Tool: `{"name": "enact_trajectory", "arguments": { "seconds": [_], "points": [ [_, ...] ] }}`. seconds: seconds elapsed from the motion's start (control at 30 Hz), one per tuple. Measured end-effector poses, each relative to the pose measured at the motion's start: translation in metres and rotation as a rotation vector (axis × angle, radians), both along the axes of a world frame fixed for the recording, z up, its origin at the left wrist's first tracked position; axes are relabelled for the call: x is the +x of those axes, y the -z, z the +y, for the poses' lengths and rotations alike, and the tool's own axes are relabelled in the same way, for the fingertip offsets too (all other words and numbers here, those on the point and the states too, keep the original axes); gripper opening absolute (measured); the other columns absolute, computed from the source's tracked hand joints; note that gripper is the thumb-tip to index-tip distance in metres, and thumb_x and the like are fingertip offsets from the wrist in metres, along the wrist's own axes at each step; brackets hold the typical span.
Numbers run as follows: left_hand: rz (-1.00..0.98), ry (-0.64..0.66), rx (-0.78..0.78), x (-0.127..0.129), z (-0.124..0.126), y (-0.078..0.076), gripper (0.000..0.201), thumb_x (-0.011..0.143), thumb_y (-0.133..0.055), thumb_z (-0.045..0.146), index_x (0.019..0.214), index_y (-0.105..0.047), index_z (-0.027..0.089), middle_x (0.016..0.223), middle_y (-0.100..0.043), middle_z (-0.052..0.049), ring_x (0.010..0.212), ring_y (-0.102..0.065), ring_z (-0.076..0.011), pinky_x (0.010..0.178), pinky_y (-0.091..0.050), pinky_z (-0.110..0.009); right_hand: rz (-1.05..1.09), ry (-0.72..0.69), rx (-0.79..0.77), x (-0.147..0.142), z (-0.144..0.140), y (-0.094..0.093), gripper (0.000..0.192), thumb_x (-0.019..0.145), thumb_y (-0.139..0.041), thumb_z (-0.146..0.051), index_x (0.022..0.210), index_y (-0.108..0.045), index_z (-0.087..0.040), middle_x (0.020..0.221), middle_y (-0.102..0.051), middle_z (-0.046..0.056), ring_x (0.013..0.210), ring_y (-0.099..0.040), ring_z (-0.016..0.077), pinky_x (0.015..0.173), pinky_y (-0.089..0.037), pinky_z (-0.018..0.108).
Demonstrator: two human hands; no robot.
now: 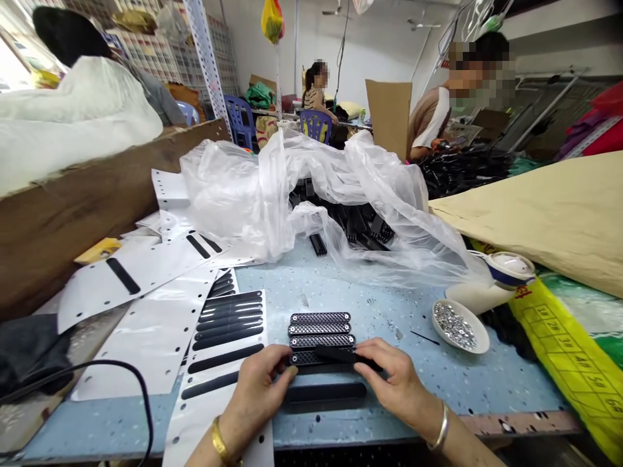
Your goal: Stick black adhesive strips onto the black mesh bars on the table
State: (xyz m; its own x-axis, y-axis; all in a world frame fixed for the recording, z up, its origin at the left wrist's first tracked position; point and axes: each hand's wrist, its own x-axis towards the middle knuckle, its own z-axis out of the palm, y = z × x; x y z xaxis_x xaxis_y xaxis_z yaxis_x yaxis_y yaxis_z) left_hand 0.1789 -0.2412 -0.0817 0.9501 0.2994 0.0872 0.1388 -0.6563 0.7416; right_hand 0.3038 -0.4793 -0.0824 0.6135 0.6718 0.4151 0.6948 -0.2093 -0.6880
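Several black bars with a cross-hatched top and a small silver round at each end lie in a stack of rows (320, 329) at the middle front of the table. My left hand (260, 383) has thumb and forefinger closed at the left end of the nearest textured bar (304, 358). My right hand (392, 383) pinches a flat black strip (341, 354), held slanting over that bar's right part. Closer to me lies a smooth black bar (325, 393). White backing sheets (228, 353) with black adhesive strips lie beside and partly beneath my left forearm.
A clear plastic bag (233, 194) spills black parts (360, 224) at the back. To the right are a bowl of small metal pieces (460, 327), a thin black rod (424, 337) and a yellow bag (559, 363). A black cable (139, 373) loops at left. Other people sit beyond.
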Motion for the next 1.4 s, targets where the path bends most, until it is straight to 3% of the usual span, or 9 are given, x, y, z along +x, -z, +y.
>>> {"name": "enact_trajectory", "arguments": {
  "seconds": [0.13,0.3,0.47,1.0,1.4],
  "points": [
    [0.032,0.03,-0.063,-0.004,-0.001,-0.003,0.013,0.077,-0.057,0.021,0.084,-0.067,0.018,0.07,-0.066,-0.001,0.064,-0.062,-0.0144,0.061,-0.048,-0.024,0.001,-0.077,-0.056,-0.002,-0.002,-0.007,0.014,0.086,-0.056,-0.014,0.093,-0.068,-0.015,0.081,-0.066,0.007,0.073,-0.064,0.0165,0.065,-0.054,0.027],
    [0.003,0.021,-0.132,-0.007,0.0,-0.002,0.021,0.076,-0.06,0.02,0.095,-0.069,0.018,0.078,-0.069,-0.003,0.068,-0.063,-0.0156,0.066,-0.05,-0.027,-0.048,-0.105,-0.048,0.001,0.007,-0.008,0.014,0.085,-0.059,-0.012,0.094,-0.069,-0.014,0.09,-0.068,0.01,0.081,-0.065,0.0182,0.071,-0.055,0.029],
    [0.009,0.014,-0.185,-0.005,-0.004,0.0,0.015,0.078,-0.059,0.02,0.088,-0.07,0.018,0.077,-0.07,-0.003,0.068,-0.063,-0.0156,0.065,-0.05,-0.027,-0.077,-0.153,-0.079,-0.002,0.021,-0.005,0.017,0.086,-0.058,-0.012,0.099,-0.069,-0.014,0.094,-0.07,0.01,0.083,-0.065,0.0195,0.073,-0.056,0.033],
    [0.007,-0.006,-0.26,-0.005,-0.001,-0.002,0.015,0.074,-0.061,0.018,0.085,-0.071,0.018,0.074,-0.07,-0.002,0.067,-0.064,-0.0151,0.065,-0.051,-0.026,-0.189,-0.159,-0.159,-0.001,0.02,0.006,0.017,0.088,-0.058,-0.018,0.1,-0.069,-0.016,0.097,-0.071,0.01,0.084,-0.066,0.021,0.074,-0.054,0.036],
    [-0.01,-0.004,-0.261,-0.005,-0.002,-0.001,0.016,0.074,-0.062,0.02,0.087,-0.072,0.017,0.075,-0.071,-0.003,0.066,-0.064,-0.0148,0.065,-0.051,-0.027,-0.19,-0.169,-0.188,-0.003,0.026,-0.003,0.016,0.089,-0.057,-0.017,0.099,-0.069,-0.016,0.095,-0.07,0.01,0.08,-0.065,0.0201,0.072,-0.052,0.035]
  ]
}}
